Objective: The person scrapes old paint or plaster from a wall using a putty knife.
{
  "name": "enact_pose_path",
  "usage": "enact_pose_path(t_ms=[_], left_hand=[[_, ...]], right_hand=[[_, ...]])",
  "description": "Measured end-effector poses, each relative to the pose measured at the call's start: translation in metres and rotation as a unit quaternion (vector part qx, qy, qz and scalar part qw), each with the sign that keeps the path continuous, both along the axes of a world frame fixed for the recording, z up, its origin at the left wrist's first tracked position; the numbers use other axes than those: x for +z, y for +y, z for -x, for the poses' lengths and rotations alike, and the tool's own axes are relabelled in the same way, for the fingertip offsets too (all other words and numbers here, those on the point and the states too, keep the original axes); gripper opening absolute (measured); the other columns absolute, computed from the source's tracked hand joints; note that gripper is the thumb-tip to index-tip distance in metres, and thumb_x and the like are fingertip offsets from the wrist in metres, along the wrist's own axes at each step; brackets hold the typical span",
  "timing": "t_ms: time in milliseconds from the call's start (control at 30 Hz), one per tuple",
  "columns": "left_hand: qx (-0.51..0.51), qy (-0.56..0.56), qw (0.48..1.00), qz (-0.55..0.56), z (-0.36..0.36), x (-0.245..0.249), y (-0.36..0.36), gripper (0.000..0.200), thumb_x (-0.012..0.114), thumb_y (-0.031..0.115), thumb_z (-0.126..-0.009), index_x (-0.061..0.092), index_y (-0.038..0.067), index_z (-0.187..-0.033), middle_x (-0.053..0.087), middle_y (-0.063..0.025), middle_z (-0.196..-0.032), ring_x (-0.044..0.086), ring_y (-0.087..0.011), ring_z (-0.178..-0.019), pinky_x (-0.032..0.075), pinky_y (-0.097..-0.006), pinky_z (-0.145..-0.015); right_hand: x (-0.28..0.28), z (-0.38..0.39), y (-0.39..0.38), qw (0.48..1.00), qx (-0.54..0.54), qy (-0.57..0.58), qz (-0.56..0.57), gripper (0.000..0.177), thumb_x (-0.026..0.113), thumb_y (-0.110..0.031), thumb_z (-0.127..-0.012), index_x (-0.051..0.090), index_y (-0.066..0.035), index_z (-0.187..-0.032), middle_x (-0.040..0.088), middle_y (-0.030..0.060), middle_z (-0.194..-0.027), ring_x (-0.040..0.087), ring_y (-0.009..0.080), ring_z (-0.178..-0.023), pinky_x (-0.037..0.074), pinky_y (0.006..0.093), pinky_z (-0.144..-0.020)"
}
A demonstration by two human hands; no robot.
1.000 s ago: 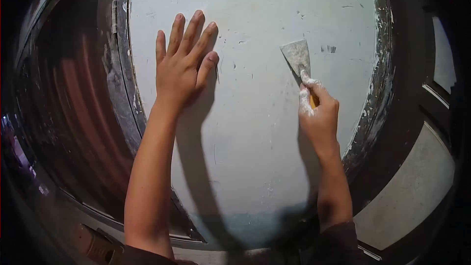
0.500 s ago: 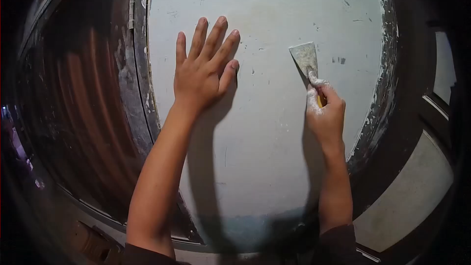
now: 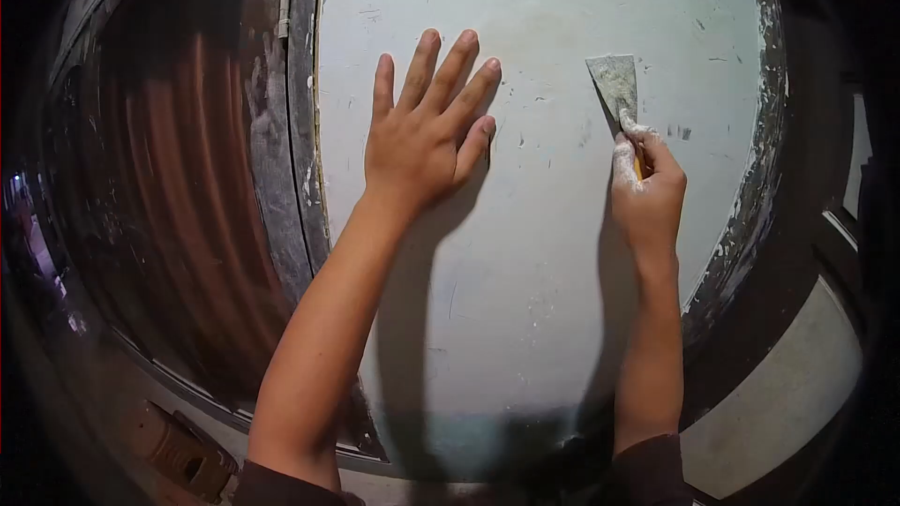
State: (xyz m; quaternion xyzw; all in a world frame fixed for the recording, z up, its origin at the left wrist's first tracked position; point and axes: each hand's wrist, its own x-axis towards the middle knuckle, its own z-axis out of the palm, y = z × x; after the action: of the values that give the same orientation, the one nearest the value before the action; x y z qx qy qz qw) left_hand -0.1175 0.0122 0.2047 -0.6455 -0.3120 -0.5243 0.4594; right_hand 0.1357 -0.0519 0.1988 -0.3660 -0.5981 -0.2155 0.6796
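My left hand (image 3: 417, 141) lies against the pale, scratched panel (image 3: 525, 262) with its fingers spread, holding nothing. To its right, my right hand (image 3: 649, 183) is closed around the yellow handle of a putty knife (image 3: 616, 81). The blade points up and is smeared with whitish material; its wide edge is at or close to the panel, though contact cannot be made out. White powder or paste coats my right thumb and forefinger. Dark nicks and small marks dot the panel around both hands.
Dark, worn frame wood with a hinge (image 3: 285, 5) borders the panel on the left. Beyond it hangs a reddish-brown curtain (image 3: 178, 159). Flaking paint runs down the right edge (image 3: 750, 169). A brown plastic object (image 3: 187, 454) stands at the lower left.
The view has shifted, so the panel and both hands appear farther right. Against the panel, the putty knife has moved slightly upward. My left hand stays spread at about the same place.
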Motion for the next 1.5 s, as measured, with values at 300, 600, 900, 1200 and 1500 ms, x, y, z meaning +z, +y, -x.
enact_pose_path(t_ms=[300, 600, 900, 1200, 1500], left_hand=[[0.003, -0.014, 1.000, -0.005, -0.002, -0.003, 0.000, 0.053, 0.055, 0.042, -0.103, 0.055, 0.034, -0.155, 0.037, 0.0046, -0.171, 0.025, -0.0242, -0.161, 0.012, -0.0565, -0.129], [-0.004, -0.013, 1.000, -0.002, 0.000, -0.003, 0.000, 0.051, 0.055, 0.041, -0.104, 0.056, 0.034, -0.154, 0.038, 0.0042, -0.170, 0.025, -0.0239, -0.161, 0.010, -0.0560, -0.129], [-0.008, -0.012, 1.000, -0.005, -0.001, -0.002, 0.001, 0.052, 0.055, 0.040, -0.103, 0.056, 0.034, -0.154, 0.038, 0.0046, -0.170, 0.025, -0.0237, -0.161, 0.011, -0.0550, -0.129], [-0.008, -0.006, 1.000, -0.010, 0.004, -0.001, 0.001, 0.052, 0.056, 0.037, -0.102, 0.057, 0.032, -0.153, 0.041, 0.0033, -0.169, 0.028, -0.0243, -0.160, 0.010, -0.0534, -0.130], [-0.059, -0.035, 0.997, 0.036, -0.001, 0.001, -0.017, 0.046, 0.059, 0.033, -0.102, 0.063, 0.024, -0.147, 0.046, 0.0000, -0.165, 0.031, -0.0286, -0.157, 0.016, -0.0546, -0.128]], right_hand=[[-0.042, 0.018, -0.011, 1.000, -0.023, 0.000, 0.014, 0.017, 0.064, -0.003, -0.098, 0.071, 0.007, -0.109, 0.076, 0.0226, -0.089, 0.076, 0.0339, -0.080, 0.056, 0.0378, -0.074], [-0.053, 0.025, -0.012, 0.999, -0.042, -0.006, 0.027, 0.017, 0.065, -0.004, -0.096, 0.072, 0.007, -0.108, 0.074, 0.0266, -0.092, 0.073, 0.0440, -0.086, 0.057, 0.0421, -0.077], [-0.015, 0.030, -0.010, 0.999, -0.002, -0.014, 0.036, 0.019, 0.065, -0.002, -0.096, 0.072, 0.007, -0.111, 0.074, 0.0271, -0.094, 0.074, 0.0420, -0.086, 0.056, 0.0436, -0.078], [-0.005, 0.036, -0.006, 0.999, 0.018, -0.015, 0.033, 0.018, 0.063, -0.002, -0.096, 0.072, 0.006, -0.109, 0.074, 0.0282, -0.092, 0.073, 0.0437, -0.082, 0.057, 0.0450, -0.076], [-0.014, 0.025, 0.001, 0.984, 0.129, 0.041, 0.113, 0.039, 0.069, -0.012, -0.096, 0.043, 0.000, -0.122, 0.075, 0.0196, -0.086, 0.070, 0.0351, -0.067, 0.055, 0.0439, -0.067]])
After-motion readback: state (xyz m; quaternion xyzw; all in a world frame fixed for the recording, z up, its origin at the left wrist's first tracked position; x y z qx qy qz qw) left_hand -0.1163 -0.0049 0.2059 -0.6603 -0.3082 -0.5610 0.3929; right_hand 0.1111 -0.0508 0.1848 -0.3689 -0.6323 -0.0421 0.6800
